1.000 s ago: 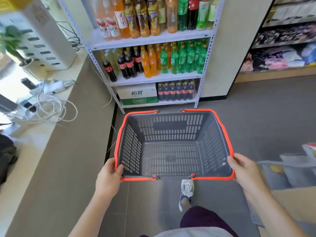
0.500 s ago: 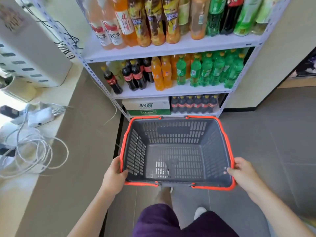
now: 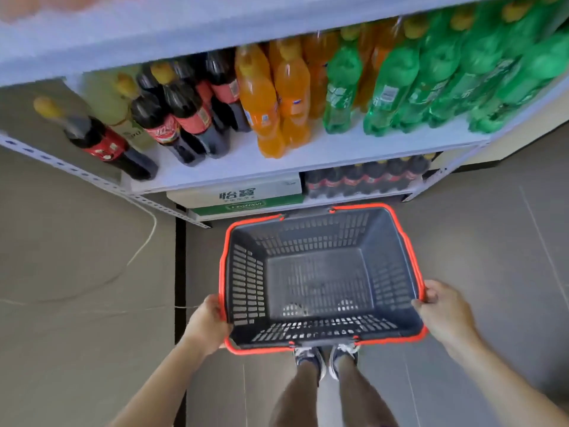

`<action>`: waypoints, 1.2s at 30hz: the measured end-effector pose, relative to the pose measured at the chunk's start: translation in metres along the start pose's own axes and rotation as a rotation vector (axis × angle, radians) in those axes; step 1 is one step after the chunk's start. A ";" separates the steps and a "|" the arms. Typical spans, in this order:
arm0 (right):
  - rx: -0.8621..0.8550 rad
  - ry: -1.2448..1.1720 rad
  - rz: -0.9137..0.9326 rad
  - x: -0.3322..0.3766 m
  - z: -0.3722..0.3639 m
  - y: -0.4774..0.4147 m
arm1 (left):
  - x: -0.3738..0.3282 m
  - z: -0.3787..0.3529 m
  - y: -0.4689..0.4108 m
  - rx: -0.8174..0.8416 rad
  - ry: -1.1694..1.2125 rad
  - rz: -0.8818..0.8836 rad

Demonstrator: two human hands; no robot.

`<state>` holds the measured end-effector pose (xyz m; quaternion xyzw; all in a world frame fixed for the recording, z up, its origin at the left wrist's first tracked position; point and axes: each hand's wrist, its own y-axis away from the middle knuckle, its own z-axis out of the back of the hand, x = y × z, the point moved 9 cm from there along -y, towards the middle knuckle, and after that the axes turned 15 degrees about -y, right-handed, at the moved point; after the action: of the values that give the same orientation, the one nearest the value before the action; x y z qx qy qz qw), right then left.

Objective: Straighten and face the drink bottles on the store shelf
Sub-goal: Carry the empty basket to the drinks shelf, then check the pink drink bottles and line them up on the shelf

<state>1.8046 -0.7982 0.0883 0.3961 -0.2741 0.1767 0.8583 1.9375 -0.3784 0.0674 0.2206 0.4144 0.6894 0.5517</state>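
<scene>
My left hand [image 3: 209,325] and right hand [image 3: 443,312] both have fingers [image 3: 430,292] curled round the red rim of the grey shopping basket [image 3: 409,251], so neither is free. The drink bottles stand upright on the shelf [image 3: 323,155], ahead of and above the basket. A lone cola bottle [image 3: 101,143] stands apart at the left end, nearer my left hand. I judge the basket goes down first, and the floor [image 3: 492,229] on my right offers room.
</scene>
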 end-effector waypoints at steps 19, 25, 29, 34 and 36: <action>0.186 -0.404 -0.403 -0.128 -0.195 -0.211 | 0.004 -0.108 -0.294 -0.208 -0.111 0.095; 0.174 -0.342 -0.321 -0.114 -0.191 -0.212 | 0.004 -0.121 -0.277 -0.156 -0.005 0.170; 0.120 -0.241 -0.209 -0.069 -0.157 -0.174 | -0.022 -0.087 -0.209 -0.272 0.079 0.105; 0.167 -0.168 0.079 0.051 -0.072 -0.079 | -0.075 0.013 -0.066 -0.446 0.083 -0.104; 0.181 -0.131 0.183 0.107 -0.031 -0.034 | -0.095 0.058 -0.002 -0.503 0.068 -0.172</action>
<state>1.9174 -0.7858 0.1172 0.4561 -0.3476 0.2519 0.7795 2.0107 -0.4485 0.1131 0.0172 0.2657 0.7282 0.6315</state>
